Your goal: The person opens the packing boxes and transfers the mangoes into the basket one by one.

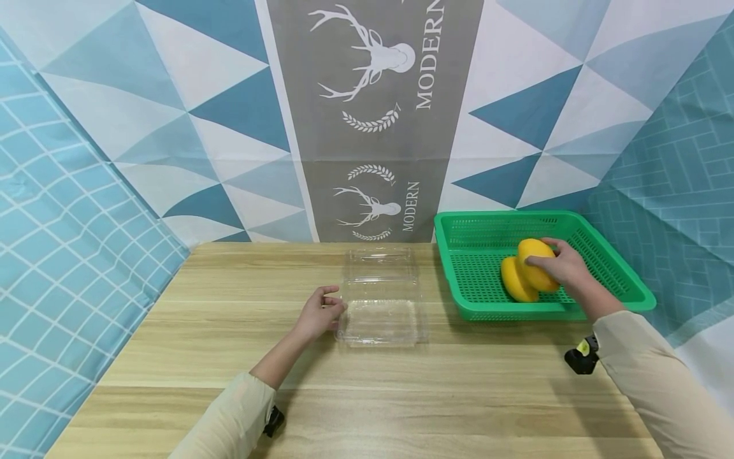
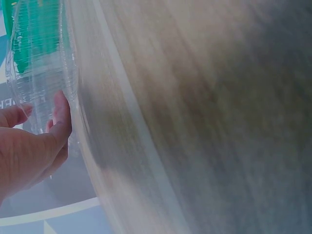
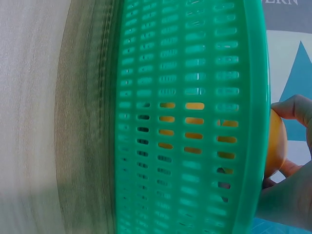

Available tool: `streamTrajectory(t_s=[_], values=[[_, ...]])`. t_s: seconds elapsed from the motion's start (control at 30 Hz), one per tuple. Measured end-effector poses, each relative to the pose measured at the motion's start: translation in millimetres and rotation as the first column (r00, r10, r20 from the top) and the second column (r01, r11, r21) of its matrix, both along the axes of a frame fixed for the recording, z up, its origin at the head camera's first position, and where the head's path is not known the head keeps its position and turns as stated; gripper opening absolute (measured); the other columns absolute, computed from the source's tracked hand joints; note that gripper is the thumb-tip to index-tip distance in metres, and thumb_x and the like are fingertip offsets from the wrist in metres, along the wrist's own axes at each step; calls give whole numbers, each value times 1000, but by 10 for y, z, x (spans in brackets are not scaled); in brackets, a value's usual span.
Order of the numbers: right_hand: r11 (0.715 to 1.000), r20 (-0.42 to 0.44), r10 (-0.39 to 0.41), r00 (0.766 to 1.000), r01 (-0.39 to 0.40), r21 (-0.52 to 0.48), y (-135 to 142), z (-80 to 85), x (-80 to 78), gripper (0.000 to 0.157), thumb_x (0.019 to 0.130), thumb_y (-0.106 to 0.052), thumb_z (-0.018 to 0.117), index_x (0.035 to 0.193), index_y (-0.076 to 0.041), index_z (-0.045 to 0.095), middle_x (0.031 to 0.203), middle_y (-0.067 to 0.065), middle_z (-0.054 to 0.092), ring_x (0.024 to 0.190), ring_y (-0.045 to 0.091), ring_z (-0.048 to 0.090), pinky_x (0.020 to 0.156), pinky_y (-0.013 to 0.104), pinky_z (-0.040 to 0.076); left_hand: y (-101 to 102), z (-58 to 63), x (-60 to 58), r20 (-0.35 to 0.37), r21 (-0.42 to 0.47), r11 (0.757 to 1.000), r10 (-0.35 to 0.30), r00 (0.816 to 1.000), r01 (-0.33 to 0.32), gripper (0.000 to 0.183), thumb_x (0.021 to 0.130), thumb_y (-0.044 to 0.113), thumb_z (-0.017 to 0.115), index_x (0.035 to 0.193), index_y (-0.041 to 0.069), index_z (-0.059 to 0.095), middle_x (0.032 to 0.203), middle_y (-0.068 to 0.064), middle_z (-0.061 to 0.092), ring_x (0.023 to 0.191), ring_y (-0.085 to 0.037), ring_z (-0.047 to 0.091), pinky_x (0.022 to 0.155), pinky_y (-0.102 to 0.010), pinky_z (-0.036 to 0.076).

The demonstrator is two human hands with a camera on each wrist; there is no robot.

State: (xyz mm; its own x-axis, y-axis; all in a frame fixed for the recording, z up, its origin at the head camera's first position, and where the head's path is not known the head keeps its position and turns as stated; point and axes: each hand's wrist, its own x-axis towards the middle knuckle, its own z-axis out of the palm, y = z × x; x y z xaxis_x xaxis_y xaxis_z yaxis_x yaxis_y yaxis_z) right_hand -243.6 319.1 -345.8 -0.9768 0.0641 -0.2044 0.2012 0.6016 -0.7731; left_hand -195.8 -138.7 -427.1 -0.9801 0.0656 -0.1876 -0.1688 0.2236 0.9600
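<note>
In the head view, my right hand (image 1: 564,261) grips a yellow mango (image 1: 537,268) inside the green basket (image 1: 504,310). A second yellow mango (image 1: 516,284) lies on the basket floor, partly covered by the held one. The right wrist view shows the gripped mango (image 3: 276,144) over the basket rim, with thumb and fingers on either side. My left hand (image 1: 322,312) is at the left edge of a clear plastic clamshell box (image 1: 381,322), whose lid lies back toward the wall. In the left wrist view, thumb and fingers stand apart, loosely bent, at the box's edge (image 2: 68,63).
A wooden table (image 1: 367,408) carries the box and the basket. Behind it hangs a patterned cloth (image 1: 367,146) with deer heads and triangles. Blue tiled cloths (image 1: 74,223) flank both sides. Each wrist bears a small black camera (image 1: 582,357).
</note>
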Motion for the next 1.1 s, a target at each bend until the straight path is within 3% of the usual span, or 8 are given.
streamTrajectory(t_s=[0.17,0.37,0.7,1.1], values=[[1000,-9,3,1000,-3,13,36,-8,14,84,92,-40,51,149,1,4,141,39,19,115,46,41,72,28,51,1,-37,-29,31,-2,1000,18,999,-18,52,92,8,57,139,3,35,117,-17,49,98,-26,57,78,-35,58],[1000,-6,-8,1000,8,10,77,-33,4,85,92,-41,51,148,1,4,142,39,18,118,48,38,80,41,52,2,-22,-16,30,-4,1000,13,999,-13,53,92,9,56,139,3,33,118,-17,48,100,-28,57,78,-35,58],[1000,3,-26,1000,26,17,162,-56,4,85,92,-42,49,148,2,3,142,40,16,120,50,36,84,48,50,4,-25,-27,36,10,1000,15,999,-16,53,92,8,57,139,3,34,117,-17,48,98,-26,57,79,-38,58],[997,3,-59,998,59,50,261,-113,0,84,93,-40,48,147,5,3,140,42,18,117,50,38,84,51,50,2,-31,-30,32,4,1000,18,999,-18,50,92,7,56,137,2,35,116,-18,49,98,-27,57,75,-35,58]])
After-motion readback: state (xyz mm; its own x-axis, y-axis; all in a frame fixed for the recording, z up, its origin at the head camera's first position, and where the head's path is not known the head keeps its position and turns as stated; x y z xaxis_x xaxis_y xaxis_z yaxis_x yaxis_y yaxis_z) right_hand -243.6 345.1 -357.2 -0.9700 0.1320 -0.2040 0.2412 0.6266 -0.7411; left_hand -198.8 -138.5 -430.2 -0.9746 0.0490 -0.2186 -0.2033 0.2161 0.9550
